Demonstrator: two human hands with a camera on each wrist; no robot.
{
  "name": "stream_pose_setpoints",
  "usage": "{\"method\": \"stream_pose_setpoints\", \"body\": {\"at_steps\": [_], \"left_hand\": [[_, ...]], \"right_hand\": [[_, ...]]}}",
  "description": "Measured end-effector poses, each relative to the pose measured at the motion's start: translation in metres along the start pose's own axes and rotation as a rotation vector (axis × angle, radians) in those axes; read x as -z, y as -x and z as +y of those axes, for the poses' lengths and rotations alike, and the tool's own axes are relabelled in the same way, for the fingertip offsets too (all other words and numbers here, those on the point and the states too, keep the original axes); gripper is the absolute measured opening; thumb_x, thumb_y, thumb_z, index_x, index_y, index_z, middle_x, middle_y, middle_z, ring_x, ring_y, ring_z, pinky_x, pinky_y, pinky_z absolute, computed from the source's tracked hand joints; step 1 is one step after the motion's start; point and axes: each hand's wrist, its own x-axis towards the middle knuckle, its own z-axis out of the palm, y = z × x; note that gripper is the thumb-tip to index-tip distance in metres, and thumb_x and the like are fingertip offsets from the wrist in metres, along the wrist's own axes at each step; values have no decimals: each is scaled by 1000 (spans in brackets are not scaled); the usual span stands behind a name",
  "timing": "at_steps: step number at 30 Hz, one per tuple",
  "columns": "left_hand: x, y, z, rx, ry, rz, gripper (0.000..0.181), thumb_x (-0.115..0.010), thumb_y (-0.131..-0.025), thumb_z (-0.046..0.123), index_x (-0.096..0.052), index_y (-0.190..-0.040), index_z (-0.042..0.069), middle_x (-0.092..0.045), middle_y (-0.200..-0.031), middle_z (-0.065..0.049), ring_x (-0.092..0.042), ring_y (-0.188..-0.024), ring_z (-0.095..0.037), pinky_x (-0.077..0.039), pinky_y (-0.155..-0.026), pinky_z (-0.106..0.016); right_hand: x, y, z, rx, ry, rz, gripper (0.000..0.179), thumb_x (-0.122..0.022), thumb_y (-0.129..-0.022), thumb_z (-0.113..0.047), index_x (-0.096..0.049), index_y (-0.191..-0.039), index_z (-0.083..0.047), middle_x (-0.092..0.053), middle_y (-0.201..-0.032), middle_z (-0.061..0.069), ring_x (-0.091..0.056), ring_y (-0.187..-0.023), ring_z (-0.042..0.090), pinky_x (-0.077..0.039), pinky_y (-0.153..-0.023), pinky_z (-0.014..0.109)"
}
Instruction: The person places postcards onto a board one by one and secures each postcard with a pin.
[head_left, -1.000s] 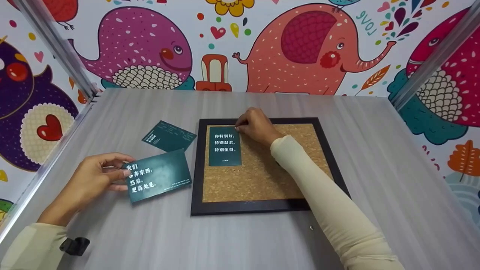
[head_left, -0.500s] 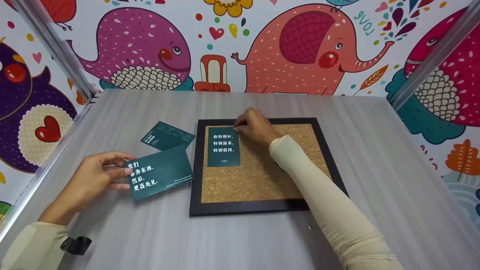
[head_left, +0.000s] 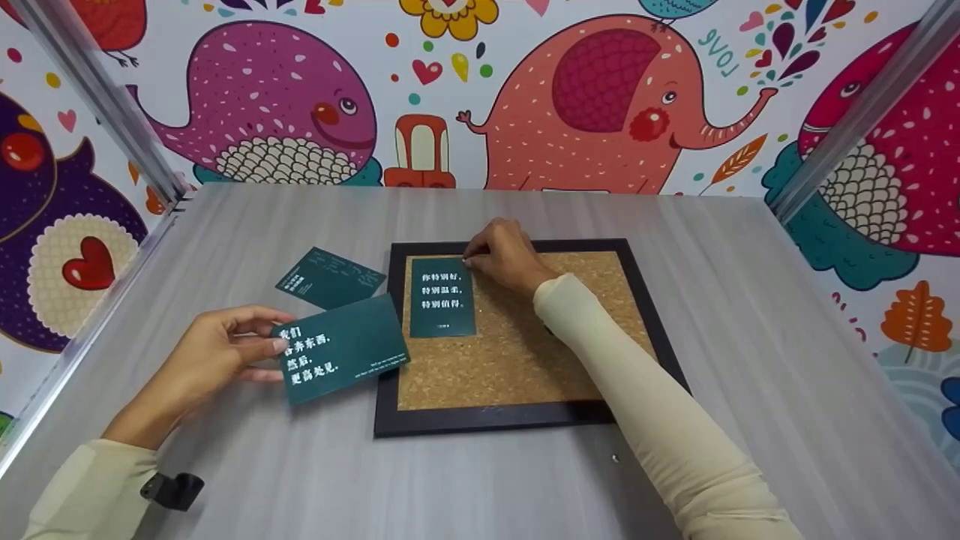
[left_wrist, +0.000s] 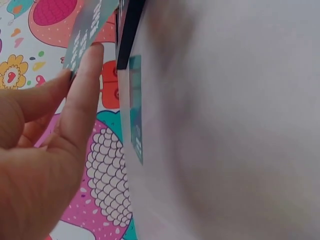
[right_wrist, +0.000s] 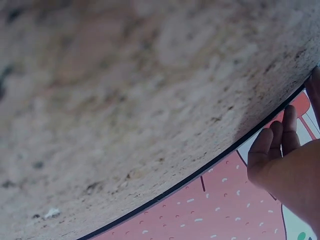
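My left hand (head_left: 217, 352) pinches a dark green card with white Chinese characters (head_left: 349, 356) by its left edge, tilted above the table. The card's right corner overlaps the left frame of the cork board (head_left: 517, 375). On the cork's upper left lies an upright green card (head_left: 442, 319). At that card's top right corner, my right hand (head_left: 510, 255) pinches a tiny pale thing like a thumbtack (head_left: 466, 261), mostly hidden by the fingertips. In the right wrist view, the fingers (right_wrist: 275, 140) curl beside the board's edge.
Another green card (head_left: 330, 274) lies on the table left of the board, partly behind the held card. A tiny shiny piece (head_left: 615, 458) rests in front of the board. Metal posts (head_left: 862, 112) and a printed cartoon wall (head_left: 585, 97) enclose the table.
My left hand has moved right with its card, which now overlaps the board's frame. My right hand stays at the other card's top corner. The head view has shifted slightly.
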Motion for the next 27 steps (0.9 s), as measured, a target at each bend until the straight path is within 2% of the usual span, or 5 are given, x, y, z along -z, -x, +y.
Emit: {"method": "stream_pose_setpoints", "body": {"at_steps": [9,16,23,27], "left_hand": [[-19,-6,6,8,59,-50,44,-73,-101,-8,-62,-144,-13,-65,-110,-15,-77,-94,-16,-68,-77,-41],[-36,-11,16,-13,22,-78,39,-72,-102,-7,-66,-141,-9,-63,-113,-20,-78,-98,-21,-68,-77,-42],[-52,-15,20,1,5,-95,40,-73,-103,-4,-66,-142,-7,-63,-113,-19,-77,-100,-22,-68,-77,-41],[-59,-17,21,8,14,-107,40,-72,-103,-5,-66,-142,-7,-63,-112,-19,-77,-99,-23,-68,-76,-41]], "right_hand": [[2,1,0,-26,-28,-4,15,-80,-102,-8,-88,-115,-10,-75,-116,2,-60,-113,18,-51,-105,37],[1,-1,1,-39,-93,-29,18,-78,-103,-6,-87,-118,-9,-82,-115,5,-69,-109,18,-58,-105,37],[2,-1,0,-51,-97,-41,18,-78,-104,-7,-87,-118,-10,-82,-117,4,-68,-109,17,-58,-106,37],[2,-1,1,-22,-98,-29,16,-78,-103,-6,-88,-116,-8,-83,-113,5,-69,-107,18,-59,-102,36]]}}
